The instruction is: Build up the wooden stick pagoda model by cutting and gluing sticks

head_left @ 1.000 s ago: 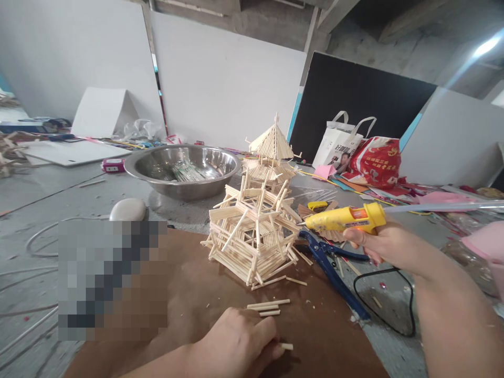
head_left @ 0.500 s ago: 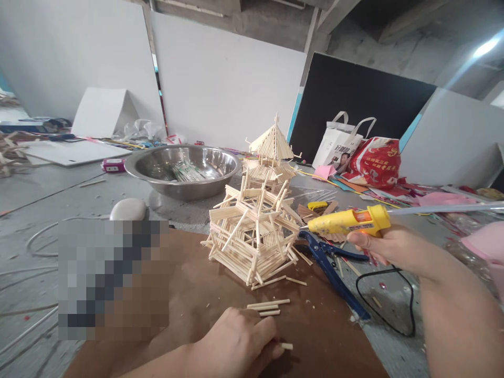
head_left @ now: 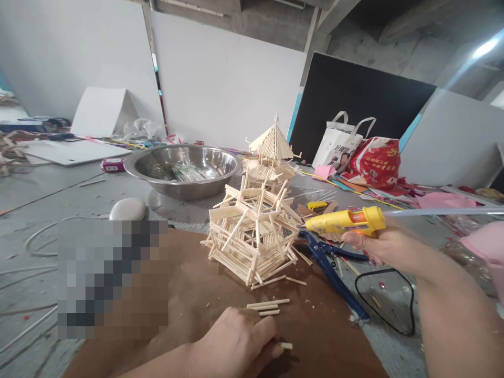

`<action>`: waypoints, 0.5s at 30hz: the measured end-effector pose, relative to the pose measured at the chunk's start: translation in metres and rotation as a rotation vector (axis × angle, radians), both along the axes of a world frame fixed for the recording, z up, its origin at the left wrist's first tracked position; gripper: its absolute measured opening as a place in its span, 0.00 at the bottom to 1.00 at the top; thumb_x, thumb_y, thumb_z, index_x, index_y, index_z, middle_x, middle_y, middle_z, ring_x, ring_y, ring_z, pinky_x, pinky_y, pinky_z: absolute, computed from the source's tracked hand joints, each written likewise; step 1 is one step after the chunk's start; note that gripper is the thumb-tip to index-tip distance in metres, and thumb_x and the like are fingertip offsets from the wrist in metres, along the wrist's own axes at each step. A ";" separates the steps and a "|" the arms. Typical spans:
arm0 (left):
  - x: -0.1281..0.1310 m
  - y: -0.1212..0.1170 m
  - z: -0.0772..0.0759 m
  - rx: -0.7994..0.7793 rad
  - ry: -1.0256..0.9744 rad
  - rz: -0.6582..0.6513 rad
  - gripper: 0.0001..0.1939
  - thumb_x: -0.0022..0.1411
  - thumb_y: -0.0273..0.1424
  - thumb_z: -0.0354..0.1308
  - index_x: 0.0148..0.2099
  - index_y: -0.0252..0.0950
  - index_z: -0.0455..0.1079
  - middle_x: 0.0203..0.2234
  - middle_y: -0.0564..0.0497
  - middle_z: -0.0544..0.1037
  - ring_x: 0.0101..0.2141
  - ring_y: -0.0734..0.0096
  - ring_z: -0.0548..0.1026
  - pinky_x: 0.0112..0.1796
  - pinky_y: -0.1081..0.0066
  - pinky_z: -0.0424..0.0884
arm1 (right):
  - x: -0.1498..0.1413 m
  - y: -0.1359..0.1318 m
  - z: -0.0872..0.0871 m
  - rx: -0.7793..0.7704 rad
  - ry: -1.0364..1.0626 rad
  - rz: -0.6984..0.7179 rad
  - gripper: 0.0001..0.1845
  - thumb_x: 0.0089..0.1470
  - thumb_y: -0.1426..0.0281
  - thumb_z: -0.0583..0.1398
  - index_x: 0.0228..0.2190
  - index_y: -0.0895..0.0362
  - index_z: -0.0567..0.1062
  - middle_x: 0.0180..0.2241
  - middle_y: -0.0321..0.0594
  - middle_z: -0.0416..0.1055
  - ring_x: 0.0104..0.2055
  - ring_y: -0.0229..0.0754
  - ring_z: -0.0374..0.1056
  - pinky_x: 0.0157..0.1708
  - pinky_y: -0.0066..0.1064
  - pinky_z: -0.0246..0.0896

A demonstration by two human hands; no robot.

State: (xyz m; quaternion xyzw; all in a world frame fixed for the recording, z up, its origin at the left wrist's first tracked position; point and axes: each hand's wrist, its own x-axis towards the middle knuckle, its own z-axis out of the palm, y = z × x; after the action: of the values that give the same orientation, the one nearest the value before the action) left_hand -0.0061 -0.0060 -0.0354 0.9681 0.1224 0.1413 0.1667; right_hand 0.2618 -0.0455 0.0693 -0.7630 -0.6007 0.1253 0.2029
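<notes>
My right hand (head_left: 378,241) is closed round a yellow hot glue gun (head_left: 346,221) with a long clear glue stick (head_left: 441,211) in its back end. Its nozzle points left, beside a stick-built pavilion model (head_left: 254,236). Low over the brown mat (head_left: 189,294), my left hand (head_left: 244,336) pinches a short wooden stick (head_left: 286,346), whose end shows past the fingertips. Just beyond that hand lie several cut sticks (head_left: 268,306). Blue cutting pliers (head_left: 333,275) rest to the right of the model.
A steel basin (head_left: 183,157) with wrapped sticks stands behind on the left. A taller roofed stick model (head_left: 273,144) is behind the near one. A yellow-handled cutter (head_left: 317,205), a black cable (head_left: 412,310) and a red bag (head_left: 374,165) are on the right.
The glue gun in my right hand has shifted slightly left. My left hand stays in place with the stick.
</notes>
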 end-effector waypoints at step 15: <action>0.001 -0.002 0.003 -0.002 0.012 0.023 0.10 0.59 0.30 0.44 0.27 0.35 0.61 0.19 0.54 0.71 0.18 0.78 0.65 0.20 0.79 0.57 | -0.012 0.006 -0.003 0.062 0.056 0.060 0.17 0.44 0.53 0.54 0.25 0.54 0.72 0.08 0.29 0.55 0.11 0.34 0.51 0.10 0.25 0.47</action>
State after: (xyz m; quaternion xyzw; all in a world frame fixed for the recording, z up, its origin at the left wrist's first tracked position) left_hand -0.0050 -0.0076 -0.0323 0.9674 0.1347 0.1371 0.1652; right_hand 0.2499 -0.0395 0.0666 -0.7342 -0.6211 0.1340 0.2393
